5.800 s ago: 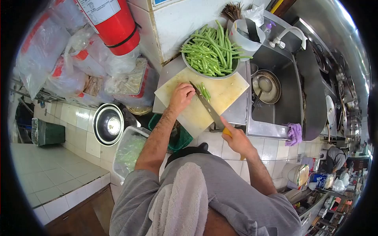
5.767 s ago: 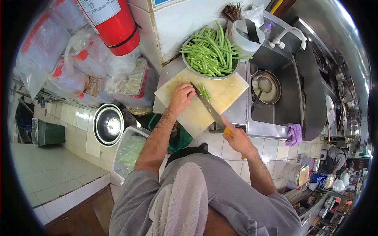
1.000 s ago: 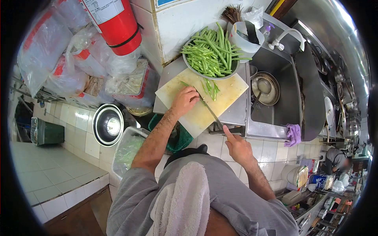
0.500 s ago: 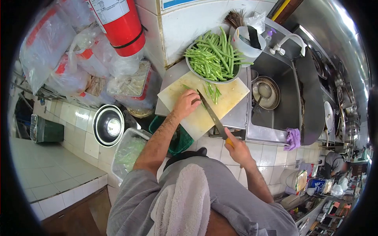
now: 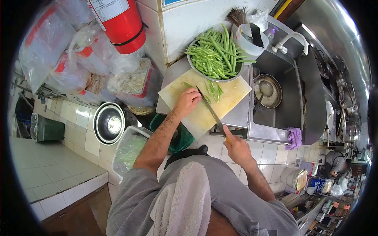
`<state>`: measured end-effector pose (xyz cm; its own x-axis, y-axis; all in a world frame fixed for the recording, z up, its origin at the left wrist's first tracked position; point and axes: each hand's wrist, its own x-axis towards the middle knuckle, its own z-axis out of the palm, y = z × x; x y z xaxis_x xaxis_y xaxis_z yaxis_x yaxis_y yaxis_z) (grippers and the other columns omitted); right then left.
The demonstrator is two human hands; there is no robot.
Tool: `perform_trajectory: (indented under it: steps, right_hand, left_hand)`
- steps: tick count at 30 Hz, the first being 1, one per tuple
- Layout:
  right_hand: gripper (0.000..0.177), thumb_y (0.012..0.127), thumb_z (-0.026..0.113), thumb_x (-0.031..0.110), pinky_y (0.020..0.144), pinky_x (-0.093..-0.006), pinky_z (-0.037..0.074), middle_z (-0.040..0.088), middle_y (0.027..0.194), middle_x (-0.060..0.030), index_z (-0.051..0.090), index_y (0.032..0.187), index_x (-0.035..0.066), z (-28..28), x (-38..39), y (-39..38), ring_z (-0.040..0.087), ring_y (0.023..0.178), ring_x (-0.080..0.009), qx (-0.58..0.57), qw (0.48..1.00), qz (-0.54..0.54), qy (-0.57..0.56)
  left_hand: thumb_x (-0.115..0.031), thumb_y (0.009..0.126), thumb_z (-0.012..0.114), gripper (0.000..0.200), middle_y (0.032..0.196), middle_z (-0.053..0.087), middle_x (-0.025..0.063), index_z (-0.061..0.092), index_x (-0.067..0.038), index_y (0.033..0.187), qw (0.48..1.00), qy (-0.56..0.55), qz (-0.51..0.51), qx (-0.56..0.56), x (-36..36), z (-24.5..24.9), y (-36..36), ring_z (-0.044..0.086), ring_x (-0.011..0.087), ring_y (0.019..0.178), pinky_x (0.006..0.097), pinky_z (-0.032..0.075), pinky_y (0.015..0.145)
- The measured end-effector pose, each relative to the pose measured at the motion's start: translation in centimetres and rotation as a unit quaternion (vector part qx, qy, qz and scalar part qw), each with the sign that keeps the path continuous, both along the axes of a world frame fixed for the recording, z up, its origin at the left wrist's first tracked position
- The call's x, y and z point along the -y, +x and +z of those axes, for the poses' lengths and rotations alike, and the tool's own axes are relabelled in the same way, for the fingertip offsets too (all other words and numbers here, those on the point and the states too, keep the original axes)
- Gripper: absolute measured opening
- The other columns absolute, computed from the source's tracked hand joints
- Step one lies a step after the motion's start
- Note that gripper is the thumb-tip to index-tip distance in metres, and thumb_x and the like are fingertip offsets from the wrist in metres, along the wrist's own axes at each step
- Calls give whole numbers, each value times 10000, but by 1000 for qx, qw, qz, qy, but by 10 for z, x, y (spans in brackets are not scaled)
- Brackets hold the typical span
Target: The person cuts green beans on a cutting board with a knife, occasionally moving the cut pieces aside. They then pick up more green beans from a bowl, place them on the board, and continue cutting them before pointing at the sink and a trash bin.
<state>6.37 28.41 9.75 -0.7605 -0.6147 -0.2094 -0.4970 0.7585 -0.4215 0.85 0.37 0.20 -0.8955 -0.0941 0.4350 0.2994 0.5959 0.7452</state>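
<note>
My right hand [image 5: 238, 149] is wrapped round the yellow-orange handle of a long kitchen knife [image 5: 212, 111], its blade slanting over the cutting board [image 5: 232, 98]. Close to the blade's tip, my left hand [image 5: 186, 102] presses down on the board with curled fingers on a green bean [image 5: 188, 84]; one end shows past the fingers, the rest is hidden. Sliced green beans [image 5: 214, 93] lie on the far side of the blade. Behind the board stands a metal bowl [image 5: 222, 80] heaped with whole and cut green beans [image 5: 212, 51].
At right is a sink [image 5: 271, 120] holding a pan with a ladle [image 5: 266, 89]; a purple cloth [image 5: 293, 138] hangs on its edge. A white container [image 5: 249, 43] stands behind. Left are bagged tubs, a fire extinguisher [image 5: 125, 29] and a bin [image 5: 122, 157]. Another person bends far right.
The knife has shifted slightly, with its tip nearer my left fingers. My left hand stays on the board, and the whole view has moved a little.
</note>
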Motion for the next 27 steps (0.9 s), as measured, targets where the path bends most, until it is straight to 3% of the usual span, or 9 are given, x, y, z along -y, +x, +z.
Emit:
perform_trajectory:
  steps: [6,9,12,15,18,27]
  right_hand:
    - [650,853,555,96,689,-499,490,624,851,-211,295,1438,210,-26,57,-38,613,776,-395,-9,999,-8,-51]
    - [649,853,567,113,702,-500,488,632,884,-209,304,1435,228,-20,40,-27,617,785,-397,22,999,-31,-26]
    - [646,851,584,132,709,-489,491,634,895,-203,318,1428,246,-20,-6,-6,616,786,-395,89,992,-39,-85]
    - [649,850,598,142,709,-479,496,633,882,-199,323,1427,252,-12,-21,-7,616,784,-392,102,991,-44,-71]
    - [650,858,596,148,708,-477,500,628,874,-193,313,1433,256,-27,-1,-17,616,779,-391,12,998,-39,-47]
    - [656,869,586,170,666,-468,514,599,847,-175,286,1449,227,-7,11,1,618,739,-367,-5,1000,-17,-12]
  left_hand:
    - [-57,744,681,132,935,618,110,651,-7,862,1000,13,0,24,0,0,0,587,287,902,361,479,810]
    - [-75,731,696,169,960,605,106,649,-18,883,997,-35,57,-28,-1,1,1,569,289,939,361,464,842]
    - [-89,723,705,197,981,594,104,644,-25,900,997,-46,57,-22,2,-2,0,553,293,968,362,451,862]
    - [-93,725,703,181,959,601,105,643,-18,878,999,-34,41,-11,3,-1,0,562,294,942,369,457,844]
    - [-80,733,694,152,934,606,107,643,-12,859,999,-25,25,-5,3,-2,-2,573,292,916,370,463,826]
    - [-52,735,690,119,910,618,104,644,-6,835,998,-4,61,-6,-1,-4,-2,581,285,896,360,470,807]
